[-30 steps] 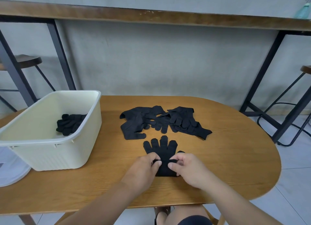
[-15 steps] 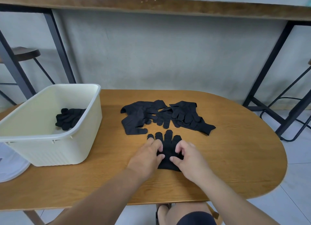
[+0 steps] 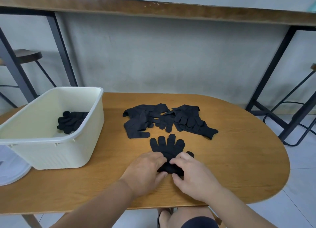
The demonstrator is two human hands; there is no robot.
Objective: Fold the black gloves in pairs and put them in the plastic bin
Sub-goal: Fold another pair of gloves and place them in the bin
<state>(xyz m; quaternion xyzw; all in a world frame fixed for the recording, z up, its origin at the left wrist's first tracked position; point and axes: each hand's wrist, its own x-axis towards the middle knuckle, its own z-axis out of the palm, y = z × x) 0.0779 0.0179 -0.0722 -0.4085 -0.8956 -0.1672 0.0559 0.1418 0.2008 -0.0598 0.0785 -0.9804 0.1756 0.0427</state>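
Note:
A black glove pair (image 3: 168, 146) lies flat on the wooden table (image 3: 239, 159), fingers pointing away from me. My left hand (image 3: 145, 171) and my right hand (image 3: 191, 174) both pinch its cuff end, which is rolled up toward the fingers. Behind it a loose pile of black gloves (image 3: 164, 120) is spread on the table. The cream plastic bin (image 3: 51, 142) stands at the left with a folded black glove bundle (image 3: 71, 121) inside.
A white round lid or object (image 3: 12, 169) sits below the bin at the left edge. Black metal table legs and stools stand behind, left and right. A long wooden counter (image 3: 153, 7) runs above along the grey wall.
Both hands slid back from the glove's palm to its cuff and now roll the cuff end up. The view shifted slightly downward.

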